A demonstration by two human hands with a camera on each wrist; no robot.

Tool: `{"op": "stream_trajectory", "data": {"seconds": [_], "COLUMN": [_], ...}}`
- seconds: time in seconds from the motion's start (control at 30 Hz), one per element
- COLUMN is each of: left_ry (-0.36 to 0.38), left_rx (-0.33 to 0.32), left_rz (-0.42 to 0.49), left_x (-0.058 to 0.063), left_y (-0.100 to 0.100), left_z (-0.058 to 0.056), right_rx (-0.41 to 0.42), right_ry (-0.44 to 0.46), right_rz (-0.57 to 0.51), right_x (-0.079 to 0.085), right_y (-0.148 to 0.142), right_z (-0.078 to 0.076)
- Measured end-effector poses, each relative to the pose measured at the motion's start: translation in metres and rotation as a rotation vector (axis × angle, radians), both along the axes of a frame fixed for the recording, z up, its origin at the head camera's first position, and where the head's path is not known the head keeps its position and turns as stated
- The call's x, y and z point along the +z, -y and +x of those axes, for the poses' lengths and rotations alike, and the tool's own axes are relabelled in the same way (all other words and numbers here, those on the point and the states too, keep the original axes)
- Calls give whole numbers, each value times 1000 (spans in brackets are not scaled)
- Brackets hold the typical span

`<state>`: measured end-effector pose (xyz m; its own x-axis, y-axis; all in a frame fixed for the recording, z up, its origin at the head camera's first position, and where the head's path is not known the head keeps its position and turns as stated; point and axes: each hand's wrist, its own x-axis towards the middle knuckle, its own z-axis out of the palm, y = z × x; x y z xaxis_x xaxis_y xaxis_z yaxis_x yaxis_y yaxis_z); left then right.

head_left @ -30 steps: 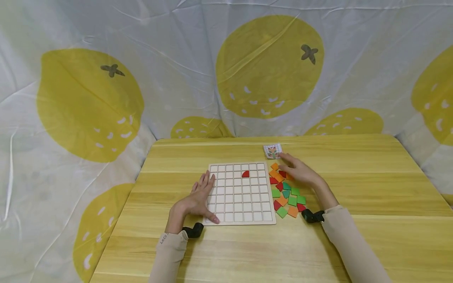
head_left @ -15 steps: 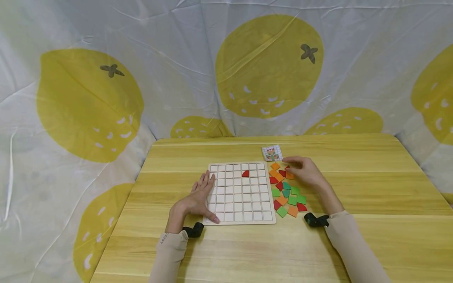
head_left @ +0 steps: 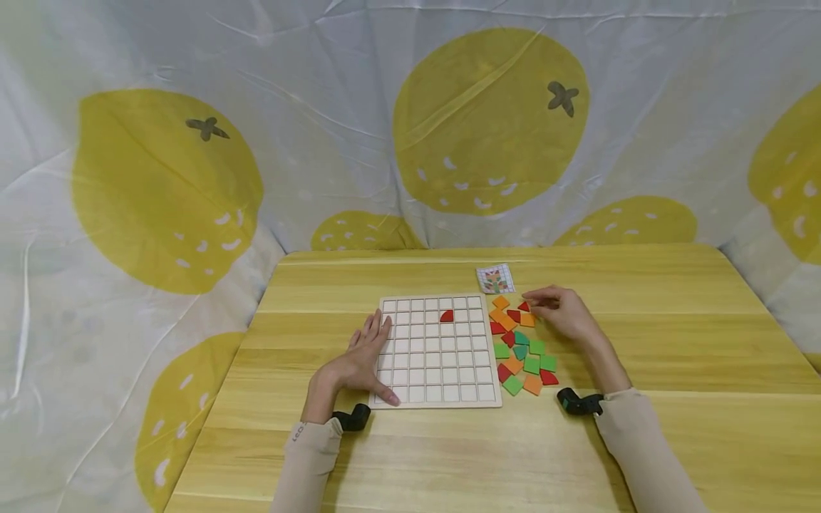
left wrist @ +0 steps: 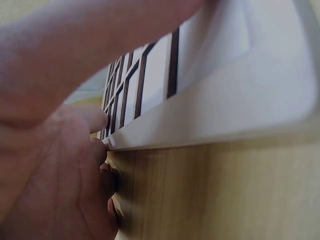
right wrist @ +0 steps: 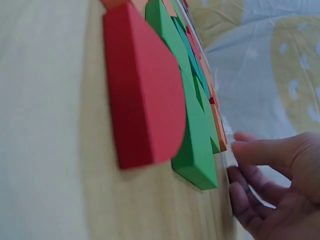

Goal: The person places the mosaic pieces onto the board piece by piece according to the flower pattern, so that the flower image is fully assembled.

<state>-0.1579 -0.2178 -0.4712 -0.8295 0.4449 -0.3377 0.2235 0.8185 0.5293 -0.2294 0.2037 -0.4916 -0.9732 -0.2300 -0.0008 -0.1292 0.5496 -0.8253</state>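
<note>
In the head view my left hand point(head_left: 359, 365) rests on the left side of a pale wooden grid board point(head_left: 450, 403), thumb near its front corner, fingers spread along its edge. A red quarter-round tile point(head_left: 447, 315) sits in one upper square. To the board's right lies a loose group of red, orange, green and teal tiles. My right hand point(head_left: 564, 313) is at the far right of this group, with its fingertips right at a small red tile point(head_left: 524, 306). In the right wrist view, thumb and fingers point(right wrist: 244, 197) are bent loosely with a gap between them.
A small pattern card point(head_left: 496, 278) lies behind the tiles. Closest to the right wrist camera is a red tile point(right wrist: 155, 95), with a green tile point(right wrist: 192, 160) beside it. A curtain printed with lemons point(head_left: 490, 121) rises behind the wooden table point(head_left: 673, 335).
My right hand has drawn back from the card and tiles toward the right, uncovering the small red tile. The card shifted slightly nearer the viewer. My left hand stays on the board.
</note>
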Motion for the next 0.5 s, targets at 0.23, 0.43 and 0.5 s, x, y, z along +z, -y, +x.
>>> {"op": "stream_trajectory", "data": {"seconds": [0.23, 0.43, 0.5], "left_ry": [3, 0, 0], "left_rx": [1, 7, 8], "left_rz": [-6, 0, -2], "left_x": [0, -1, -1], "left_y": [-1, -1, 0], "left_z": [1, 1, 1], "right_rx": [26, -40, -56], "right_ry": [-3, 7, 7], "right_rz": [52, 15, 11], "right_x": [-4, -7, -8], "right_y": [-1, -1, -2], "right_z": [-3, -3, -4]}}
